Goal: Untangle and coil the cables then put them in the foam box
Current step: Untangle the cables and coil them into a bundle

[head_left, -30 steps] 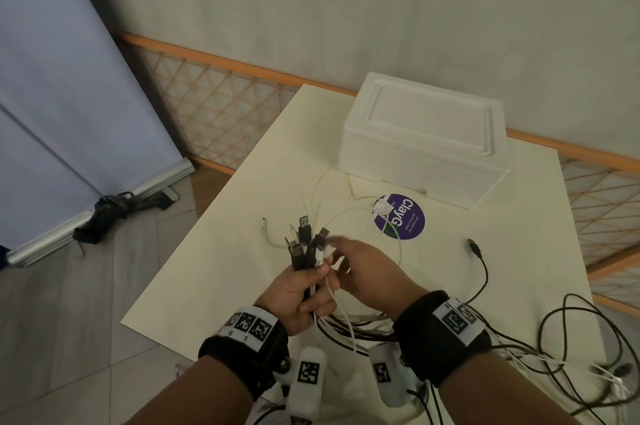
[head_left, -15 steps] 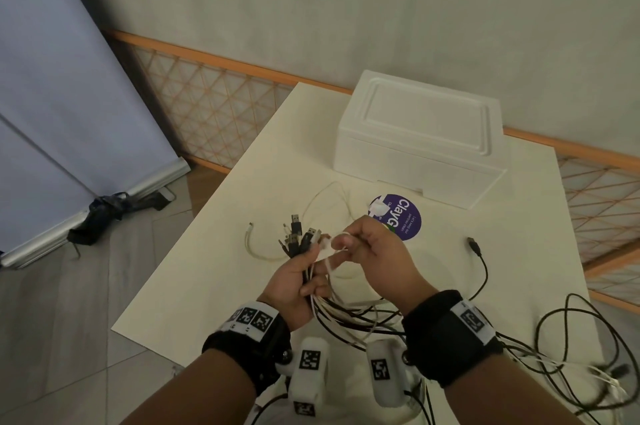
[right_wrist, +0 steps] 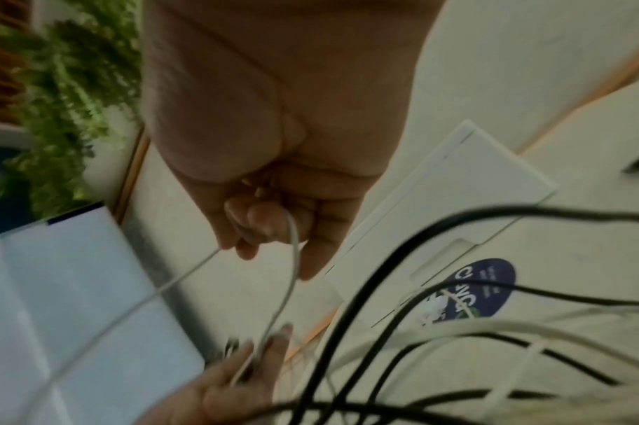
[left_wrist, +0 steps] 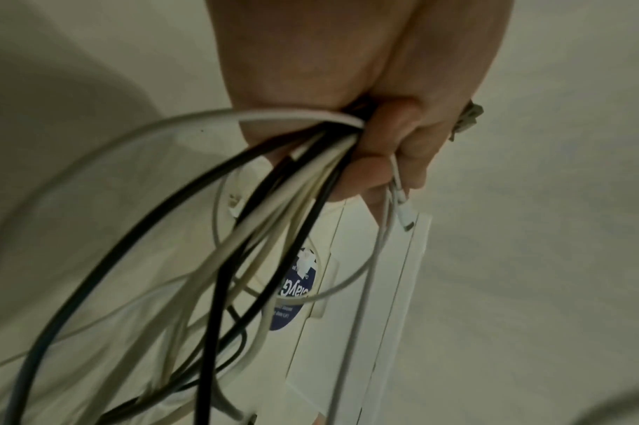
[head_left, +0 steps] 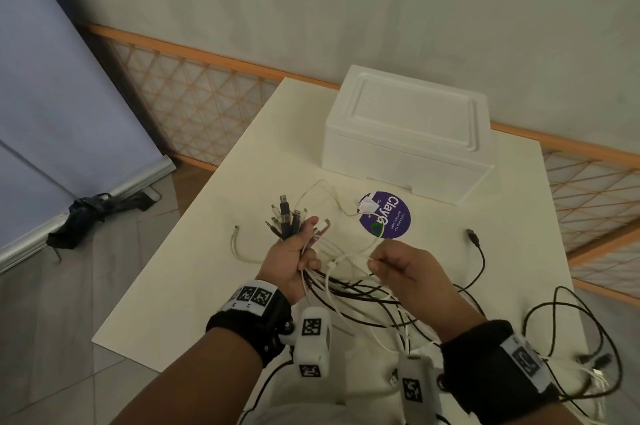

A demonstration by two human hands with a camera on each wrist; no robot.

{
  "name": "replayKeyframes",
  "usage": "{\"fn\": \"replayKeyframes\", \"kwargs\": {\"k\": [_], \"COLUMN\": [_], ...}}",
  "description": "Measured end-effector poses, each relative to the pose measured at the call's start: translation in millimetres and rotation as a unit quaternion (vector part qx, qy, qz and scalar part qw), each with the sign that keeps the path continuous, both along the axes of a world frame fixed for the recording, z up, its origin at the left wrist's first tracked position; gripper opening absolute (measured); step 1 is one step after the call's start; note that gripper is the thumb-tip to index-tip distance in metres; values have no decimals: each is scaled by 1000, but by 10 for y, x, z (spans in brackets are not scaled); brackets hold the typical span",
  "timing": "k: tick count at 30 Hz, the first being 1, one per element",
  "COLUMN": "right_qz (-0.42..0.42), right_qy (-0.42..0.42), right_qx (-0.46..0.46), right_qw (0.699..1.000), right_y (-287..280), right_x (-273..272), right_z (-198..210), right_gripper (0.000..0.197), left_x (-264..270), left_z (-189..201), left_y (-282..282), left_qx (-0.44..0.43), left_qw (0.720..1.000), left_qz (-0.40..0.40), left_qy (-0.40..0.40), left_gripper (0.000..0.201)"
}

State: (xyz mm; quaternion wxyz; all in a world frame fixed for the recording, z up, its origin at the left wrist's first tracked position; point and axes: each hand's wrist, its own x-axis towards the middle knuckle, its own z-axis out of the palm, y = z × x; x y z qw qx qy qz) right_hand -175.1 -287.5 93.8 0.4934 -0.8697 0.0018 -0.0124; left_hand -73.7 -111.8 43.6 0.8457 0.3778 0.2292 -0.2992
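My left hand grips a bundle of black and white cables just above the table, their plug ends fanned out past the fingers. In the left wrist view the left hand curls round several cords, and a white plug hangs from it. To the right, my right hand pinches a thin white cable that runs across to the left hand. The right wrist view shows that white cable held between fingertips. The white foam box stands with its lid on at the back of the table.
A tangle of black and white cables sprawls over the table's near right part, and one black plug lies apart. A purple round sticker sits in front of the box. Table edge and floor drop off on the left; a lattice fence runs behind.
My right hand has pulled away from the left, down and to the right, drawing the thin white cable out of the bundle. The left hand keeps its grip on the plug ends.
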Motion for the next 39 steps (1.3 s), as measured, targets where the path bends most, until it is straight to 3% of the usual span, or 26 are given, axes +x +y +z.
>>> {"fn": "replayKeyframes", "kwargs": {"k": [5, 10, 14, 18, 21, 23, 24, 27, 29, 32, 36, 37, 39], "right_qz": [-133, -284, -333, -262, -217, -217, -233, -280, -249, -166, -27, 17, 90], "right_qy": [-24, -106, -152, -196, -222, -197, -144, 129, 188, 95, 1, -2, -5], "right_qx": [-13, -78, -140, -299, -358, -404, -430, -488, -463, -412, -473, -477, -453], "right_qw": [991, 950, 920, 897, 881, 867, 860, 817, 830, 891, 881, 878, 887], "right_y": [-382, -680, -864, -883, -851, -848, -855, -832, -688, -179, 604, 748, 958], "right_x": [-245, -444, -548, -543, -509, -485, -471, -398, -314, -102, 93, 124, 171], "right_z": [67, 319, 539, 611, 620, 609, 586, 461, 425, 412, 330, 296, 216], "right_gripper": [23, 19, 14, 19, 22, 23, 25, 31, 44, 55, 81, 79, 55], "left_x": [73, 89, 107, 95, 61, 26, 8, -46, -78, -133, -233, -245, -267], "left_z": [-194, -296, -359, -357, -289, -245, -237, -197, -158, -91, -2, 3, 2], "left_y": [61, 68, 181, 236, 238, 249, 262, 285, 285, 286, 294, 319, 376], "left_qx": [1, 31, 68, 88, 74, 56, 47, 26, 32, 46, 57, 61, 76], "left_qw": [999, 999, 995, 992, 994, 996, 997, 999, 999, 999, 998, 998, 997], "left_qz": [10, 23, 28, 5, 12, 16, 15, 17, 19, 12, 15, 12, -15], "left_qy": [30, 33, 64, 88, 74, 63, 57, 33, 10, -10, -17, -19, -27], "left_gripper": [14, 14, 8, 19, 15, 17, 20, 20, 17, 15, 30, 37, 44]}}
